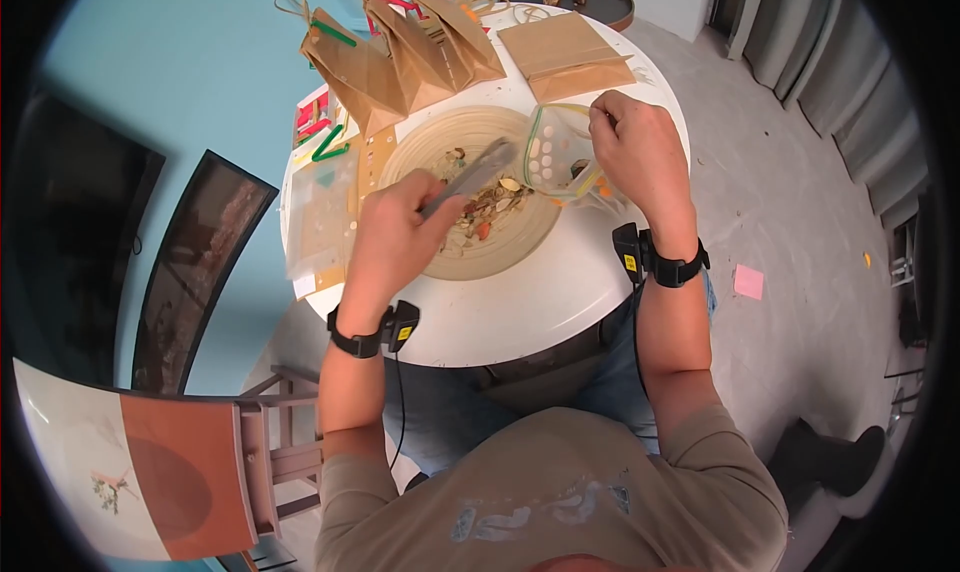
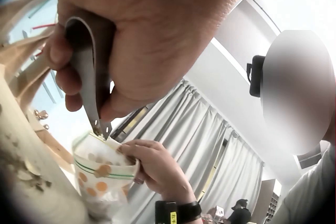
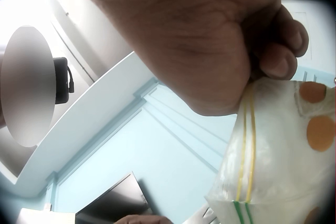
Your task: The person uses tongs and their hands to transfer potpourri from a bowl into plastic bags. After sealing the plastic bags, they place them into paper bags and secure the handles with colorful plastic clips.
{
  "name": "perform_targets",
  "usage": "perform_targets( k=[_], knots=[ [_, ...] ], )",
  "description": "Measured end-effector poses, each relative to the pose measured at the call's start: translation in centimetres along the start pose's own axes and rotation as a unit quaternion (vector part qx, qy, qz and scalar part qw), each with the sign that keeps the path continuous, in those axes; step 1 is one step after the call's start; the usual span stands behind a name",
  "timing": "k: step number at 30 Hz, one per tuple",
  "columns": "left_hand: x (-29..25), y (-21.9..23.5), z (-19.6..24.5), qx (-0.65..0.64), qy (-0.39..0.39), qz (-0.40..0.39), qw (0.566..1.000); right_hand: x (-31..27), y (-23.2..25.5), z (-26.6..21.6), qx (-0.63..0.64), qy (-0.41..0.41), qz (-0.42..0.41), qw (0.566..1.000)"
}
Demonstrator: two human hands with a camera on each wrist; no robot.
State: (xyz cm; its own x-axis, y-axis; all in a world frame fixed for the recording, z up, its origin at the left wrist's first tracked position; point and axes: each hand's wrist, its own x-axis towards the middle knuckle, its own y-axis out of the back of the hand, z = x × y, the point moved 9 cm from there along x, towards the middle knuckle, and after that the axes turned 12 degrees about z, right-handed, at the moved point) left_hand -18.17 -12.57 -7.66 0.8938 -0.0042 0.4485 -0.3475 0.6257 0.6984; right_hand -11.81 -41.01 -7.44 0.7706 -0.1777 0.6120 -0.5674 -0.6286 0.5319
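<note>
My left hand (image 1: 395,230) grips a pair of metal tongs (image 1: 472,176), thumb on one side and fingers on the other. The tips of the tongs stand right at the mouth of a clear zip bag with orange dots (image 2: 102,179). My right hand (image 1: 642,157) pinches the bag's rim and holds it up with the mouth spread. A dark bit shows inside the bag. Below and beside it lies a round, shallow woven tray (image 1: 535,244), with a heap of small mixed pieces (image 1: 490,207), some shell-like, in its middle.
Several brown paper bags (image 1: 362,77) stand at the table's far side; a flat paper bag (image 1: 565,52) lies to their right. Left of the tray are a translucent sheet (image 1: 322,207) and green strips (image 1: 328,144). The white table's (image 1: 480,322) front edge is near my lap.
</note>
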Motion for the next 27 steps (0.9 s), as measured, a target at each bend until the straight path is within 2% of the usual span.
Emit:
perform_targets(
  k=[4, 5, 8, 11, 14, 17, 20, 23, 27],
  knots=[
    [0.8, -3.6, 3.2, -0.022, -0.039, -0.049, 0.998, -0.1, -0.2, -0.4, 0.007, 0.006, 0.004, 1.000],
    [1.0, -3.5, 3.4, -0.020, -0.048, -0.036, 0.998, -0.1, -0.2, -0.4, 0.008, 0.009, 0.008, 1.000],
    [1.1, -1.2, 1.4, 0.024, -0.022, 0.023, 0.999, 0.0, 0.2, -0.3, 0.008, 0.007, 0.011, 1.000],
    [0.5, -0.3, -3.0, 0.068, 0.062, 0.005, 0.996, 0.1, 0.3, 0.0, 0.010, 0.000, 0.013, 1.000],
    [-0.8, -2.2, -6.1, 0.095, 0.077, -0.037, 0.992, 0.0, -0.2, 0.6, 0.012, -0.014, -0.004, 1.000],
    [-1.0, -3.8, -6.4, 0.108, 0.057, -0.060, 0.991, 0.0, 0.2, 0.2, 0.010, -0.003, 0.011, 1.000],
    [-1.3, -6.5, -6.0, 0.062, 0.061, -0.075, 0.993, 0.0, 0.5, 0.1, 0.012, 0.001, 0.022, 1.000],
    [-1.4, -7.2, -5.5, 0.088, 0.034, -0.077, 0.993, 0.1, 0.1, 0.1, 0.016, -0.001, 0.018, 1.000],
    [-1.7, -6.7, -4.8, 0.061, 0.025, -0.067, 0.996, 0.1, 0.0, 0.0, 0.017, 0.001, 0.015, 1.000]
  ],
)
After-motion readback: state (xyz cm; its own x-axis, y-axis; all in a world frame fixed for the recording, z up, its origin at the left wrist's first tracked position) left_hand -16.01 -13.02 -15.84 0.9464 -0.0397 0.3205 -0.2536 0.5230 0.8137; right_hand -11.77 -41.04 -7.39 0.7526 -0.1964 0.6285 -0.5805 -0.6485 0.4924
